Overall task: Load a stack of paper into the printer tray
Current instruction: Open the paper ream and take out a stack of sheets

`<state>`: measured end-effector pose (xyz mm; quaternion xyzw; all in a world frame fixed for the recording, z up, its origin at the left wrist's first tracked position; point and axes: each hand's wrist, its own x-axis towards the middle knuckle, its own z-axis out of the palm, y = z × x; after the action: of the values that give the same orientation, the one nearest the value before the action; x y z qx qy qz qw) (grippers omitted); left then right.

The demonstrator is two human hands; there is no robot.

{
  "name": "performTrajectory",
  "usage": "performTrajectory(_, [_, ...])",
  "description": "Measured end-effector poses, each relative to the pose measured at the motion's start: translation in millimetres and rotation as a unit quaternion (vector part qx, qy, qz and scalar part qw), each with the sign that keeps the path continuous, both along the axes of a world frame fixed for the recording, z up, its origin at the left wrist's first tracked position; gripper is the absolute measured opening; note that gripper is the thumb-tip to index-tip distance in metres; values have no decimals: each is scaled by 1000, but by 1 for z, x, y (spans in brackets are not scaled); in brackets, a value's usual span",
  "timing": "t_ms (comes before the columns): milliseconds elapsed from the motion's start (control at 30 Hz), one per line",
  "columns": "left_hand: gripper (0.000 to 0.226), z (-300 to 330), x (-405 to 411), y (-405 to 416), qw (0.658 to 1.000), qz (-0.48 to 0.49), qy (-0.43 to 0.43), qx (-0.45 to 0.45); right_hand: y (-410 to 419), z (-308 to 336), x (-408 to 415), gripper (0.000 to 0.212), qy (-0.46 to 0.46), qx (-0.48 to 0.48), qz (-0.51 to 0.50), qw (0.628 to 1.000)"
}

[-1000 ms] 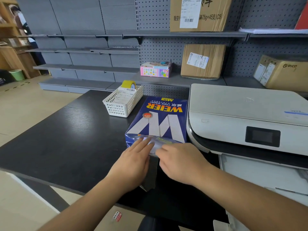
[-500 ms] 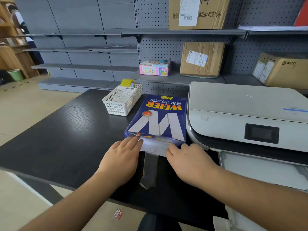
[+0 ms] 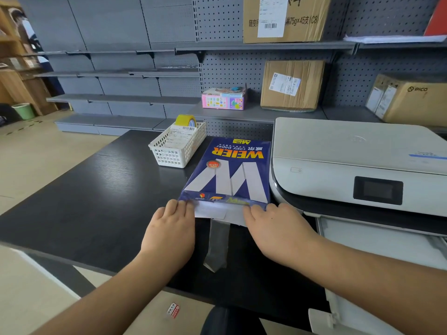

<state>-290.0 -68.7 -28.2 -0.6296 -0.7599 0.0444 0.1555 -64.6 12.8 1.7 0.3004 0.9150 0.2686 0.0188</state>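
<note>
Both forearms reach forward, bare. The left hand [image 3: 170, 229] lies palm down, fingers together and extended. The right hand [image 3: 278, 232] mirrors it, palm down, fingers flat.

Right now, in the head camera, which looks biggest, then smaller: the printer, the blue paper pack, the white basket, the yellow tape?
1. printer, though it sits nearest
2. paper pack
3. white basket
4. yellow tape roll, partly hidden inside the basket
</note>
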Motion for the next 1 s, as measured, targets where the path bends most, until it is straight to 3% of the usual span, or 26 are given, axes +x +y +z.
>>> performTrajectory(133, [58,-1,14,7,998,-39,-41,17,-1,1,-4,64,11,13,-9,1000])
performTrajectory(300, [54,-2,29,23,980,-157,-112,41,0,-1,-8,65,22,22,-11,999])
performTrajectory(533, [50,-4,40,40,961,-183,-175,109,2,-6,-8,68,33,41,-13,999])
performTrajectory(767, [46,-16,42,51,961,-194,-167,103,1,-1,-9,62,78,54,18,995])
performTrajectory(900, [42,-12,37,55,972,-191,-119,62,-1,10,-15,41,115,43,43,991])
performTrajectory(1000, [21,-8,38,60,980,-168,-87,56,4,17,-24,31,128,15,12,992])
